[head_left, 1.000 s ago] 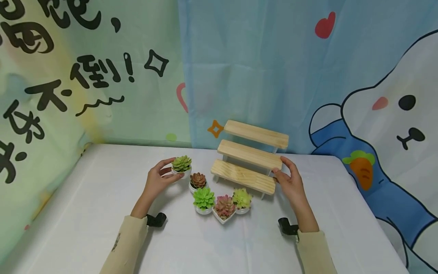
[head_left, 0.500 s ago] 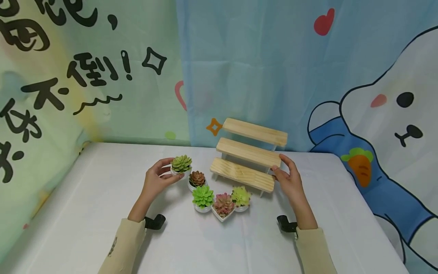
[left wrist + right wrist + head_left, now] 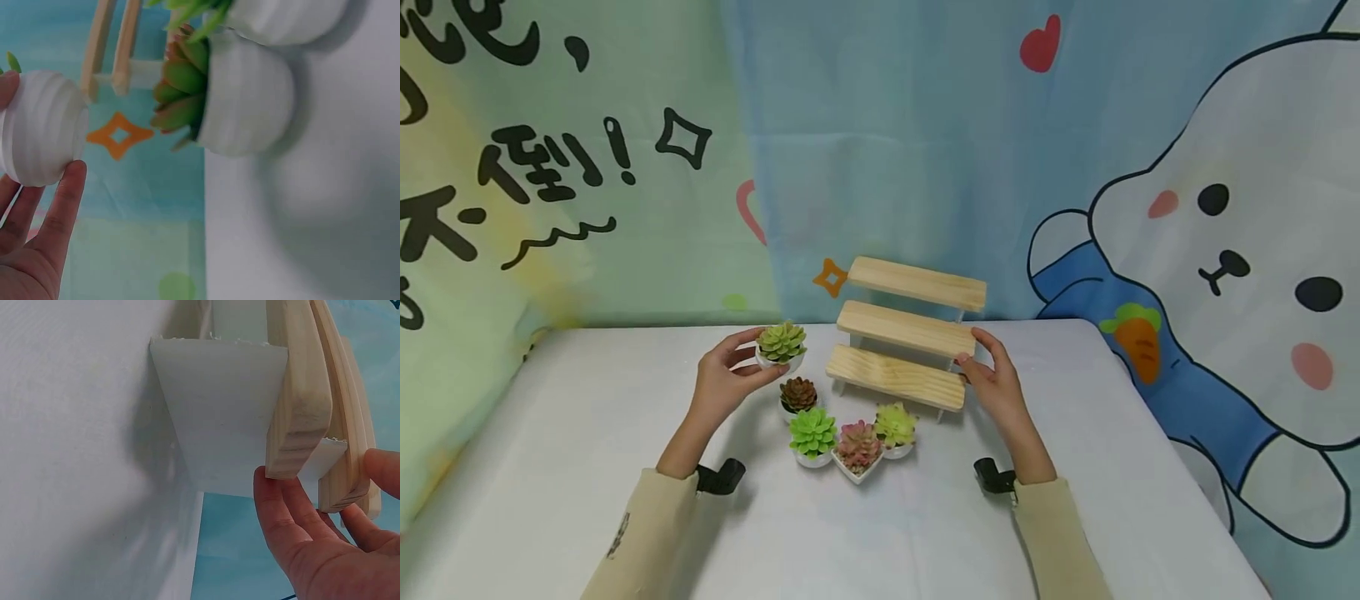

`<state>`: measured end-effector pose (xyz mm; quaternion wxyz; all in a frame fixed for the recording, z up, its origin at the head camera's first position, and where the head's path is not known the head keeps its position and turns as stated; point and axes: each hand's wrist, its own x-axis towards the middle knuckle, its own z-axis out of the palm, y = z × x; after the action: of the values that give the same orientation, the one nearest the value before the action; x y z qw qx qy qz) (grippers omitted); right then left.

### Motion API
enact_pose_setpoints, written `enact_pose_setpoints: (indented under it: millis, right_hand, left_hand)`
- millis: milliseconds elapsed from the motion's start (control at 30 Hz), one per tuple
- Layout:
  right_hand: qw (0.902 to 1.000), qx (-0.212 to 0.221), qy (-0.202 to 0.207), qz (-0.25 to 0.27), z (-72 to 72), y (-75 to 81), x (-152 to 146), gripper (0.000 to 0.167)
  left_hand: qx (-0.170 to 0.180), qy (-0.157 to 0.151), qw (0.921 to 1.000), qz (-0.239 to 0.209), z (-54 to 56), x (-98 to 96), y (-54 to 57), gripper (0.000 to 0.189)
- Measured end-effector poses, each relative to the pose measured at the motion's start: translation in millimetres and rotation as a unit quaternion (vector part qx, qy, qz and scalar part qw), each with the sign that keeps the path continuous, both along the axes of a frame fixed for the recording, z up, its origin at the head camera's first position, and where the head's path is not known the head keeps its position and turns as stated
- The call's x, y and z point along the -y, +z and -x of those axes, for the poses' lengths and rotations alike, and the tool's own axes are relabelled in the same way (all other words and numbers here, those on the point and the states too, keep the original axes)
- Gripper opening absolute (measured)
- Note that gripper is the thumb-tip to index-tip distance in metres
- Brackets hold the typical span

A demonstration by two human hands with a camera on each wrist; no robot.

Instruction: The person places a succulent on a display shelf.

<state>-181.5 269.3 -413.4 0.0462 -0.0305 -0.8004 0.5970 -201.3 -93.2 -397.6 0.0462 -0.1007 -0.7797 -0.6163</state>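
Note:
My left hand [image 3: 727, 377] holds a small artificial succulent [image 3: 782, 342], a pale green rosette in a ribbed white pot [image 3: 47, 128], raised at the back left of the other plants. Thumb and fingers are on opposite sides of the pot. On the right, my right hand [image 3: 997, 385] grips the right end of a three-tier wooden stand [image 3: 906, 325]. In the right wrist view the thumb lies against the middle plank [image 3: 340, 478], while fingertips touch the end of the lowest plank [image 3: 300, 431]. White side supports [image 3: 219, 412] carry the planks.
In front of the stand sit several potted succulents: a brown one [image 3: 798, 395], a bright green one [image 3: 813, 432], a pink one in a heart-shaped pot [image 3: 859, 447] and a yellow-green one [image 3: 895, 425]. A printed cloth [image 3: 887, 167] hangs behind the white table [image 3: 850, 542].
The head view has swung to the right. Relative to the brown succulent, the held pot has shifted back and slightly right. My right hand keeps its grip at the stand's end.

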Motion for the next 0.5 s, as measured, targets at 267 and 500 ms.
enact_pose_setpoints:
  millis: [267, 500]
  right_hand:
    - [0.9999, -0.007, -0.004, 0.014, -2.0, -1.2, -1.6, 0.054]
    - [0.9997, -0.003, -0.008, 0.025, -0.9, 0.2, 1.6, 0.054]
  left_hand:
    - [-0.006, -0.027, 0.9994, 0.018, 12.1, -19.2, 22.9, 0.062]
    - [-0.022, -0.043, 0.9987, 0.015, 17.3, -40.2, 38.8, 0.06]
